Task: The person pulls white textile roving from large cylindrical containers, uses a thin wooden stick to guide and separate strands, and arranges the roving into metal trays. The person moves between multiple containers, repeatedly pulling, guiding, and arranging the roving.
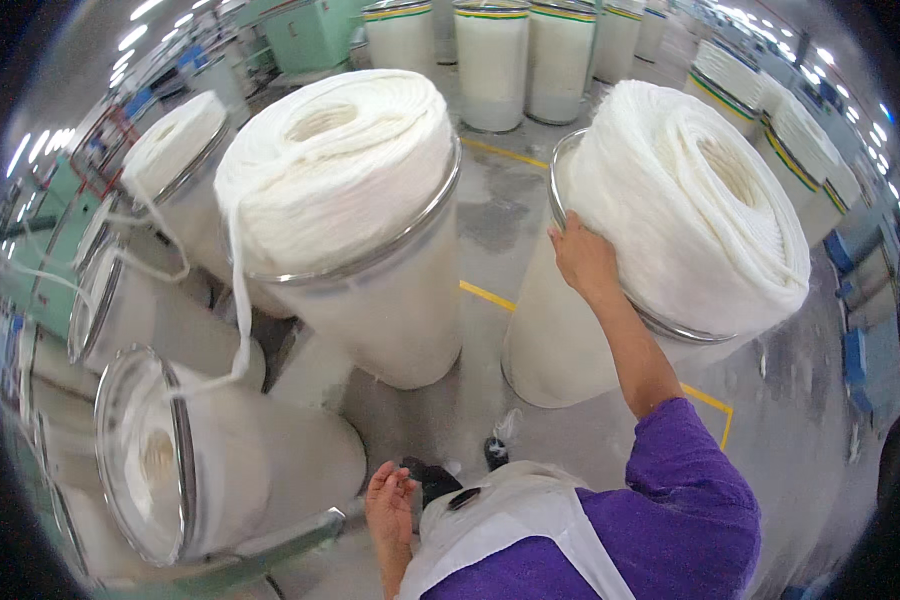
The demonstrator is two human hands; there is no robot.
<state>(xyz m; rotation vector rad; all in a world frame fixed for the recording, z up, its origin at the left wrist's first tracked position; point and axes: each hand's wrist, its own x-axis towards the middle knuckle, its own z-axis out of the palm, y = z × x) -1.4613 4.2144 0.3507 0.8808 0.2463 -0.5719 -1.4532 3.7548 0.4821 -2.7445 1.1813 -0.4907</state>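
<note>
White sliver (695, 200) is heaped above the rim of the can (560, 350) on the floor (490, 210) at my right; my right hand (582, 258) presses its side, fingers (560, 236) curled on the coil. My left hand (390, 505) hangs low, fingers loose, holding nothing, beside another can (230, 470).

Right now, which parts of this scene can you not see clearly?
- Head view: fingertips of the right hand are hidden behind the coil in the right can.
- The base of the middle can is partly hidden by the lower-left can.
- The left hand hangs free; its palm side cannot be judged.
- Far cans are too small for detail.
</note>
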